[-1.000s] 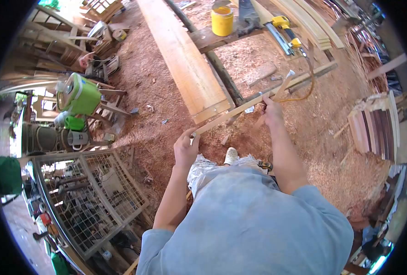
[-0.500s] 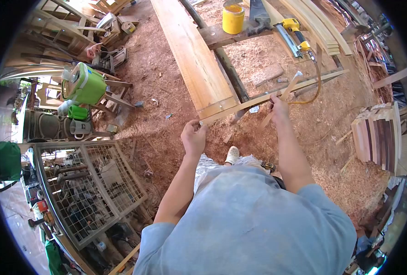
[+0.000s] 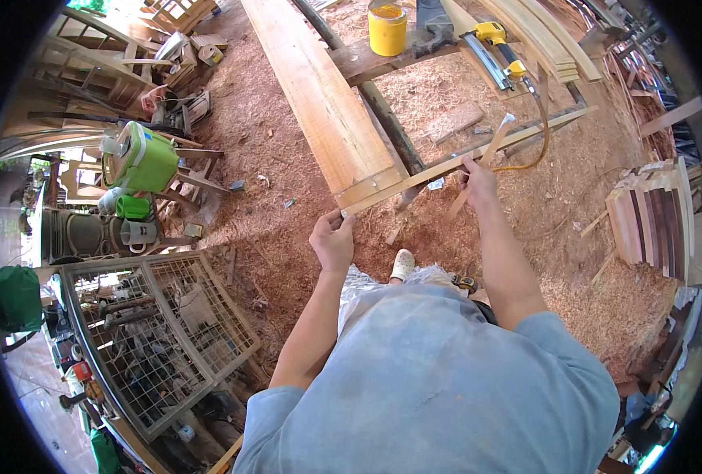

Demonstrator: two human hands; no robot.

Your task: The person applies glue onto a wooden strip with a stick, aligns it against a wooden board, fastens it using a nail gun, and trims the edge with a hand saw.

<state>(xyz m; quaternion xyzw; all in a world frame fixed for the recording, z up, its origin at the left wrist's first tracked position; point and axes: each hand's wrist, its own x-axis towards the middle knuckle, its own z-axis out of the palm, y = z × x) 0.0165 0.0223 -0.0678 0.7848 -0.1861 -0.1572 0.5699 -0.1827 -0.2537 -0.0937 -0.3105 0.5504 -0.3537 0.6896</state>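
My left hand point(image 3: 333, 241) is closed, thumb and fingers pinching the near end of a long narrow wood strip point(image 3: 552, 122). That strip runs to the right across the end of a wide plank point(image 3: 331, 118), touching or nearly touching it. My right hand point(image 3: 479, 186) is closed around a flat wooden stick point(image 3: 494, 144) with a whitish tip that points up and away. The stick crosses the strip, and its lower end shows below my fingers. Whether the right fingers also touch the strip, I cannot tell.
A yellow tub point(image 3: 387, 31) and a nail gun point(image 3: 493, 51) with a hose rest on the wooden supports ahead. Curved wood pieces point(image 3: 651, 213) are stacked at right. A green cooler point(image 3: 147, 158) and a wire-mesh frame point(image 3: 161, 332) stand at left. Shavings cover the ground.
The view has shifted slightly, with the plank and tub a little further left. Both hands keep their holds, and the right hand with the stick has moved slightly left.
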